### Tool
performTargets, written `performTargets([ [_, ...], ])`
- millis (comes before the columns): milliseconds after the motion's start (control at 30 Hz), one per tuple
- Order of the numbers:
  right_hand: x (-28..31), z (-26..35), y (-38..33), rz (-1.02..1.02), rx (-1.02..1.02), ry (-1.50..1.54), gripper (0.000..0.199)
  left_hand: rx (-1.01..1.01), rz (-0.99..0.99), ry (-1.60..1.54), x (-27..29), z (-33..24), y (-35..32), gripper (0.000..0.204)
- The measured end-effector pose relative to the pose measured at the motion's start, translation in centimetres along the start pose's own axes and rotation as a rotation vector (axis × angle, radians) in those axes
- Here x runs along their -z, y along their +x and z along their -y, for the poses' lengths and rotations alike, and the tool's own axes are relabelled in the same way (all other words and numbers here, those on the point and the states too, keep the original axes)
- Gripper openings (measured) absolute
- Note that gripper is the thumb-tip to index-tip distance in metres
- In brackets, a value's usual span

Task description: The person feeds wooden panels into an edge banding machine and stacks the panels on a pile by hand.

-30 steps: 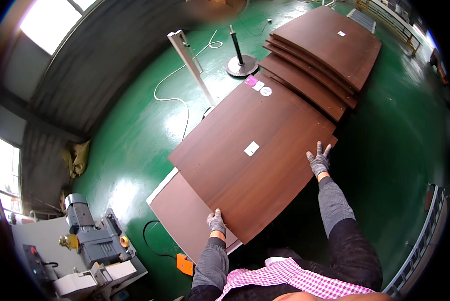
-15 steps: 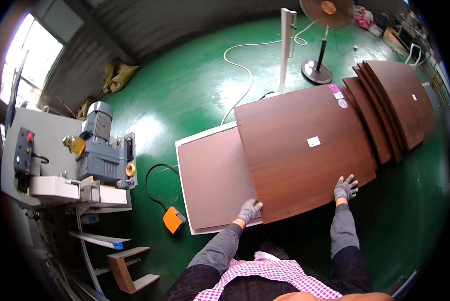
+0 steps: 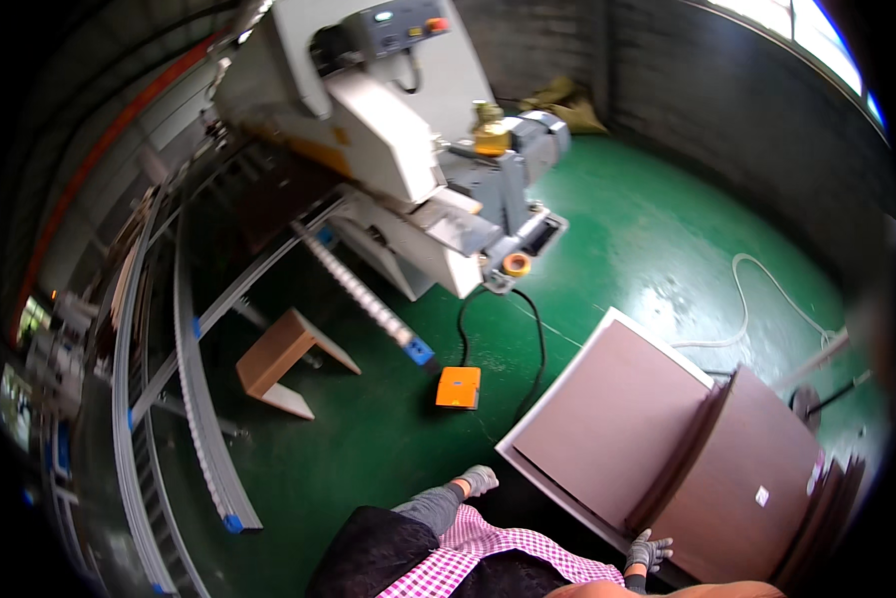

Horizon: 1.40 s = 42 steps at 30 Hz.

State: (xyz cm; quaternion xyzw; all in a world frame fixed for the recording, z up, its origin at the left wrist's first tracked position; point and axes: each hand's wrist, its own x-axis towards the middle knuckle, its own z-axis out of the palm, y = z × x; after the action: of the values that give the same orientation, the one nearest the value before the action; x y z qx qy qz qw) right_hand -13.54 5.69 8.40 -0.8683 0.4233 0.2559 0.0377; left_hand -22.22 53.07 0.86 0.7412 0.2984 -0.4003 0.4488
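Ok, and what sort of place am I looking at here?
Likely a factory workshop, perhaps one working on boards or furniture parts: a big machine with a control box, long metal rails beside it, and several brown panels piled together.

No readable text, white label (image 3: 762,495) on brown panel (image 3: 727,453) included.

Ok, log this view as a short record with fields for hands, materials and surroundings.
Left hand: gloved in grey, nothing visible in it
Right hand: gloved in grey, fingers spread, beside dark brown wooden panel; contact unclear
Board: flat, mauve, white-bordered, left of panel
Panel label: small, white, rectangular
Floor: glossy green
On floor: boxy orange unit
Machine: grey-and-white, beyond the orange unit
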Motion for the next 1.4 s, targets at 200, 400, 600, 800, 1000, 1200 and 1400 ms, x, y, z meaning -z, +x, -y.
performTargets([
  [200,-3.4,9.6,-4.8,0.283,0.687,0.116,0.058,0.116,-0.452,-0.749,11.7,14.3,-1.2,0.018],
  [400,-4.3,21.0,-23.6,0.888,0.984,0.212,0.046,0.082,-0.293,0.932,13.1,26.9,-5.1,0.022],
  [600,-11.6,27.5,-30.4,1.258,1.215,0.104,0.048,0.097,-0.33,0.614,5.5,34.8,-2.3,0.027],
  [800,-8.3,32.1,-41.4,1.596,0.909,0.218,0.044,-0.064,-0.522,0.385,2.0,35.2,-5.0,0.026],
  [1000,-6.2,33.7,-47.7,2.015,0.688,0.365,0.047,0.035,-0.557,-0.047,5.1,33.5,-6.7,0.024],
  [1200,-6.6,34.5,-52.9,2.049,0.702,0.482,0.059,0.191,-0.675,-1.046,6.1,33.0,-5.7,0.023],
  [1400,-12.4,38.8,-49.4,1.95,1.332,0.47,0.04,0.075,-0.927,-1.157,7.2,32.0,-4.5,0.019],
])
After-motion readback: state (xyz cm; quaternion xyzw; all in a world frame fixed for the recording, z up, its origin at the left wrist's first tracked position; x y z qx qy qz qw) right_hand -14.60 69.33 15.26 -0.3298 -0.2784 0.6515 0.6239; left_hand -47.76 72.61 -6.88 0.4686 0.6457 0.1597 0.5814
